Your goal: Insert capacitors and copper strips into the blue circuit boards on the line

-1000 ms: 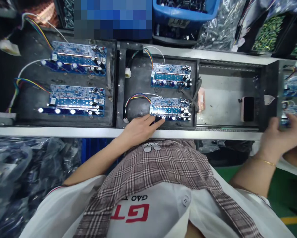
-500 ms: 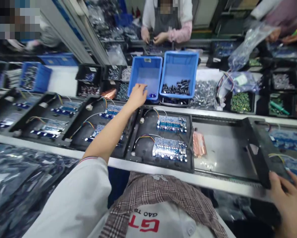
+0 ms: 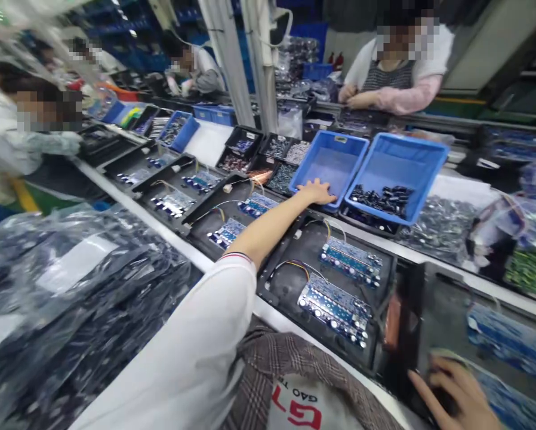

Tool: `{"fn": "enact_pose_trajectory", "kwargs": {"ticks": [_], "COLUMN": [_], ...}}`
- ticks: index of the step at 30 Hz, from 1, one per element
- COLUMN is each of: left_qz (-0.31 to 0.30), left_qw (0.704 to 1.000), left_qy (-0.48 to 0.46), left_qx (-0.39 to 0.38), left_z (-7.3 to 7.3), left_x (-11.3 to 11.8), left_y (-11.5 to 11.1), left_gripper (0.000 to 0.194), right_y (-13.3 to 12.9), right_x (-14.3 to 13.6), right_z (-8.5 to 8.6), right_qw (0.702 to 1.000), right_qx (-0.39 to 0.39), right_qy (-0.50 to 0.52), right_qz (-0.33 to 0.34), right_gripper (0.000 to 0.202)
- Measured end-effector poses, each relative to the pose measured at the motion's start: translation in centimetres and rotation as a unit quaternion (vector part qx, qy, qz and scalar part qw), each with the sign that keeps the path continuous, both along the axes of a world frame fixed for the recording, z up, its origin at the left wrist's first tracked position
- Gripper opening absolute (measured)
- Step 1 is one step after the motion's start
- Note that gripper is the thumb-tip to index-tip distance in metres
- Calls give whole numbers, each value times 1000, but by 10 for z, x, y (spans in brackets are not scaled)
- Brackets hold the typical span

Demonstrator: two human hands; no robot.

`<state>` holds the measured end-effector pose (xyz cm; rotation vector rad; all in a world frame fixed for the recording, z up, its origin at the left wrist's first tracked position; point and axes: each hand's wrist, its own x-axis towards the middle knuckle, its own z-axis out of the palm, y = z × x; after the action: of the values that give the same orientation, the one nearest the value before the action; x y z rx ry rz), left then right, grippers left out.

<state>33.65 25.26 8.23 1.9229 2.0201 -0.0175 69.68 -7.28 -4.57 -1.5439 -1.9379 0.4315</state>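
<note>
My left hand (image 3: 316, 192) reaches into the front of the left blue bin (image 3: 328, 156). Its fingers are spread and bent downward, and their tips are partly hidden; I see nothing held. At lower right my right hand (image 3: 458, 391), blurred, grips the near left part of a black tray (image 3: 447, 298) that carries blue circuit boards (image 3: 510, 328). Left of it lies another black tray (image 3: 277, 292) with two circuit boards, the nearer one (image 3: 337, 307) wired with thin coloured leads. Between these trays shows a copper-coloured piece (image 3: 392, 319).
Beside the left bin, a second blue bin (image 3: 400, 170) holds dark cylindrical parts (image 3: 382, 200). Small black part boxes (image 3: 245, 140) stand behind the row of trays. Plastic-wrapped dark items (image 3: 93, 286) are piled at left. Several co-workers sit across and along the line.
The view has swung left. The right-hand tray has slid left with my right hand, nearly closing the gap to the neighbouring tray. My left hand stays at the left blue bin.
</note>
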Motion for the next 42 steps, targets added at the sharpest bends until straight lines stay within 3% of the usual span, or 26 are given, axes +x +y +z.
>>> {"fn": "enact_pose_trajectory", "kwargs": {"ticks": [5,10,19,24,30,35,38,40,42], "left_qz": [-79,-140,-234,-243,-236,-231,-247,-284,-324], "left_qw": [997,988,967,963,967,971,968,956,943], "left_qy": [15,61,101,106,81,63,37,10,9], "left_qx": [-21,-1,-24,-46,-50,19,-24,-70,-78], "left_z": [-17,-34,-28,-25,-30,-32,-26,-23,-23], "left_x": [-3,-10,-5,-4,-8,-20,-34,-43,-51], "left_y": [16,45,54,59,66,58,48,44,43], "left_gripper": [78,81,73,74,77,62,68,74,84], "right_y": [6,12,11,18,40,65,79,95,123], "right_x": [-54,-75,-82,-114,-193,-266,-293,-294,-281], "right_z": [30,31,27,26,21,24,40,58,76], "right_qw": [997,993,992,992,992,986,967,951,956], "right_qx": [-78,-112,-111,-102,-100,-93,-88,-93,-76], "right_qy": [-4,46,58,74,60,-9,-76,-96,-98], "right_qz": [5,-15,-23,-11,51,138,225,280,267], "right_gripper": [35,36,36,34,34,35,38,37,34]}}
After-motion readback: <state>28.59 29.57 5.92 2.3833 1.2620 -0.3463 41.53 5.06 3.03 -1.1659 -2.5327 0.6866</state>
